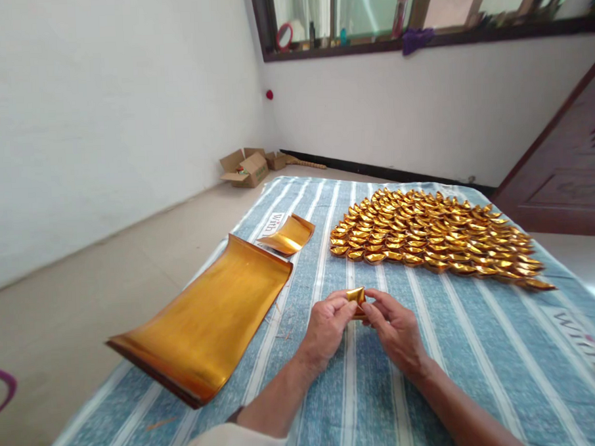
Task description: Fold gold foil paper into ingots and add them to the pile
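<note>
**Small gold foil piece pinched between both hands over striped cloth**

Gold foil piece [356, 295]: small, shiny, creased, partly folded; its far top shows above the fingertips, the rest is hidden. Held at near centre, just above the blue striped cloth [481, 353].

Left hand [326, 327]: fingers curled in, pinching the piece's left side. Right hand [395, 330]: fingers curled in, pinching its right side. Fingertips of both nearly meet.

Far right on the cloth: dense pile of folded gold ingots [431, 233], boat-shaped, overlapping. Left: large stack of gold sheets [208, 319], ends curling up, overhanging the cloth edge. Beyond it, a smaller curled gold sheet [291, 234]. Far left on the floor: open cardboard boxes [246, 167] at the wall
</note>
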### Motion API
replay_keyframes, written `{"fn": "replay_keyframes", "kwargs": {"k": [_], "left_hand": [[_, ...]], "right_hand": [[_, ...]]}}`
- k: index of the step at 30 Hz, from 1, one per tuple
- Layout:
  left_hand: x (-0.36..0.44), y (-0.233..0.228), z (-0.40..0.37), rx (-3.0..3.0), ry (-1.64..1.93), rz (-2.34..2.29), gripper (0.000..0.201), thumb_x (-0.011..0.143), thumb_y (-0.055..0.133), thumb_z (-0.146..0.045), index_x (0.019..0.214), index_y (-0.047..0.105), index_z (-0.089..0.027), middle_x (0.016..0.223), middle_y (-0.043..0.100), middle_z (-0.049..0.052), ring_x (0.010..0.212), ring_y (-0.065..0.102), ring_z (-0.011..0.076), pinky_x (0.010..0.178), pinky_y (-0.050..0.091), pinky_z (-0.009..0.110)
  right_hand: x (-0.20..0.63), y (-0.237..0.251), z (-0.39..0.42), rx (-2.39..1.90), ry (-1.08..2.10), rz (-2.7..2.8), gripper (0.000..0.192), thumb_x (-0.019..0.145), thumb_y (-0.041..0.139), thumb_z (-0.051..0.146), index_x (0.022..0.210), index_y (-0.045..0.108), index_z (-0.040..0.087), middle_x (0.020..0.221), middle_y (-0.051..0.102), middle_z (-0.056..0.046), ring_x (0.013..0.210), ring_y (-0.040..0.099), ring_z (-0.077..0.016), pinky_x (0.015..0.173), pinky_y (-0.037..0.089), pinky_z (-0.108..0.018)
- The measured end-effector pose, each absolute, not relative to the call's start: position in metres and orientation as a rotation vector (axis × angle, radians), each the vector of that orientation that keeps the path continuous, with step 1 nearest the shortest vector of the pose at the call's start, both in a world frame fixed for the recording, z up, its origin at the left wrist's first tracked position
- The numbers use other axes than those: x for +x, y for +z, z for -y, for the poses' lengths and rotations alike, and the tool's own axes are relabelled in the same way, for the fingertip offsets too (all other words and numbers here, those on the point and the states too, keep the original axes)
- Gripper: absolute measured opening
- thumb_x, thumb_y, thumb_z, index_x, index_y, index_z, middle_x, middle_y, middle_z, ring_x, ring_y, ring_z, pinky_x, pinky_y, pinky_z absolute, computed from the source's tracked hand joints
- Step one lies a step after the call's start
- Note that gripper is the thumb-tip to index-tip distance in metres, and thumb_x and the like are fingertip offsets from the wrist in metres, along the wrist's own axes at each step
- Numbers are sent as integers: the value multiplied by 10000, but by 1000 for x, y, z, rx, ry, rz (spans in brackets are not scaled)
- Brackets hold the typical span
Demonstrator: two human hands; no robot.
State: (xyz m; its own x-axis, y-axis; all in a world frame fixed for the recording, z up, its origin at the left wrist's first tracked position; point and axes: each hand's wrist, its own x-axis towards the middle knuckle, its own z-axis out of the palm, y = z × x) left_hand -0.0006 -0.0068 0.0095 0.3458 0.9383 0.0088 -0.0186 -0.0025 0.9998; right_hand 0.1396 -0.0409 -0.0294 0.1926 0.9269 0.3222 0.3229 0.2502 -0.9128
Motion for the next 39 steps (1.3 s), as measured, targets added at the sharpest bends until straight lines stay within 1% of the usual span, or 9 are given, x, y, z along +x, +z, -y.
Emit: {"fn": "replay_keyframes", "kwargs": {"k": [3,8,12,18,20,25,32,35,39], "left_hand": [[0,11,8,1437,957,-914,180,795,609,-244,715,759,-184,988,690,53,953,599,217,899,413,276],[1,10,8,1344,939,-953,152,763,648,-226,672,761,-183,987,707,58,959,610,226,924,405,284],[1,9,7,1240,943,-954,133,748,655,-208,674,756,-164,1012,711,67,966,608,228,911,406,289],[3,9,9,1095,934,-1016,186,767,647,-280,779,758,-131,1041,704,82,877,607,208,736,434,263],[3,8,9,1118,950,-1039,176,767,647,-274,797,759,-141,1042,704,77,904,607,215,760,434,268],[1,7,7,1261,1012,-1029,126,744,655,-217,674,748,-168,971,710,69,968,608,233,916,403,292],[-3,10,7,1463,1040,-957,139,780,620,-209,746,753,-189,969,695,56,954,603,216,913,411,278],[-4,8,6,1542,1056,-975,172,808,590,-188,836,759,-196,975,688,61,959,599,212,913,408,276],[-5,4,6,1646,1063,-980,169,823,587,-180,868,745,-215,957,673,69,959,579,218,917,397,285]], "right_hand": [[140,-29,40,-1285,743,1255,267,878,544,399,941,667,170,759,705,-32,608,647,-156,561,532,-258],[140,-27,39,-1317,742,1235,246,860,563,398,807,665,181,627,647,-1,562,592,-140,535,490,-237],[140,-28,39,-1326,750,1251,257,867,547,404,804,656,180,638,642,-6,579,587,-144,550,480,-243],[140,-29,39,-1343,770,1258,281,876,530,411,761,641,181,617,627,-5,571,572,-142,558,474,-250],[140,-30,39,-1342,792,1244,284,874,531,417,758,639,181,620,631,-6,572,576,-144,558,476,-252],[139,-28,38,-1305,817,1194,285,858,555,428,747,646,182,611,627,-3,563,579,-139,539,482,-244],[137,-26,38,-1288,888,1144,329,837,568,487,749,645,179,619,648,-14,550,602,-149,518,503,-255],[141,-31,38,-1383,784,1200,314,841,572,478,773,644,180,599,638,-9,532,602,-154,495,489,-252],[149,-35,39,-1417,329,1468,204,878,559,368,918,647,189,662,658,-13,564,605,-150,571,491,-264]]}}
